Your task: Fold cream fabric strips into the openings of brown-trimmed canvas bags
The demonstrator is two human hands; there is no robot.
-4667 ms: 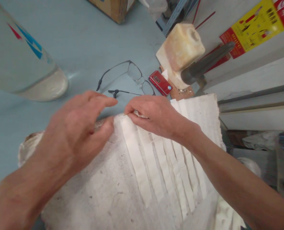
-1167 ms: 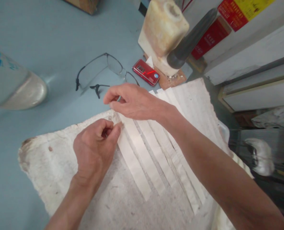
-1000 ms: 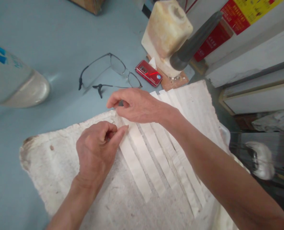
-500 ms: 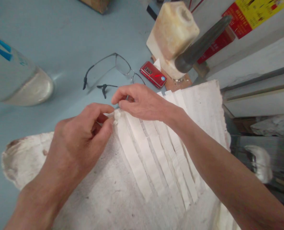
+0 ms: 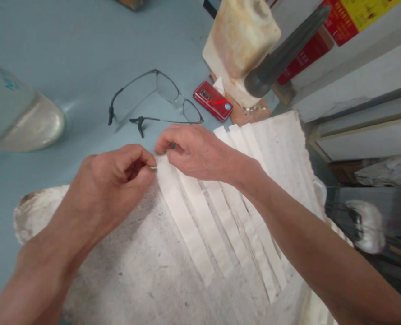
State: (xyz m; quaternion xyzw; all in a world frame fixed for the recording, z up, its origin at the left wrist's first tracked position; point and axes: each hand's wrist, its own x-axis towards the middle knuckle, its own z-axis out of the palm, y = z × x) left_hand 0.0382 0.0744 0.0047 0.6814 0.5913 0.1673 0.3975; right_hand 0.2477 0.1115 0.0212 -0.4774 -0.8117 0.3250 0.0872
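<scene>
Several narrow white paper strips (image 5: 186, 225) lie side by side, slightly overlapping, on a worn whitish padded board (image 5: 135, 271). My left hand (image 5: 115, 176) is closed at the upper end of the leftmost strip, thumb and index finger pinching a small white bit of paper (image 5: 154, 168). Just right of it, my right hand (image 5: 196, 151) rests over the tops of the strips. Its fingers are curled and pressed together at the far edge; whatever lies between the fingertips is hidden.
Beyond the board, eyeglasses (image 5: 156, 97) and a red flip phone (image 5: 214, 101) lie on the blue-grey table (image 5: 75, 40). A clear bottle (image 5: 20, 108) is at left. A stained whitish plastic jug (image 5: 241, 49) and a dark tapered object (image 5: 288, 49) stand at upper right.
My left hand has drawn slightly left, away from the strip's end, with the white bit in its pinch. My right hand stays near the strip tops. The view has shifted a little.
</scene>
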